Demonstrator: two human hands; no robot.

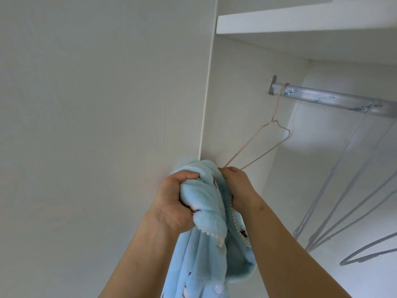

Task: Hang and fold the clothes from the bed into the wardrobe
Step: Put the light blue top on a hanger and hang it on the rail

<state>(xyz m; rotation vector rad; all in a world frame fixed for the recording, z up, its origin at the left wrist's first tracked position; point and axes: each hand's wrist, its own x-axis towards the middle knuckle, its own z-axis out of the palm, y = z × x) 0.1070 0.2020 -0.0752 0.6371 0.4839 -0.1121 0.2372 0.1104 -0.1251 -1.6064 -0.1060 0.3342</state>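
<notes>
The wardrobe (236,104) filled most of the view, open, with a white shelf (300,22) above and a metal rail (335,100) under it. Several grey hangers (321,190) hung bare on the rail at the right side. The blue fleece garment (206,203) was held up in front of the wardrobe's left wall, bunched, its lower part hanging down between the forearms. The left hand (174,203) gripped a thick fold of it with the fingers curled tight. The right hand (238,186) pinched its beaded edge just where the low end of the pink wire hanger (247,145) met the cloth; whether the wire was also between those fingers, I cannot tell. The hanger's hook sat on the rail, near the bracket. The step in hand seemed to be putting the garment on this hanger. The next move probably calls for opening the neck and sliding one hanger arm into a shoulder
</notes>
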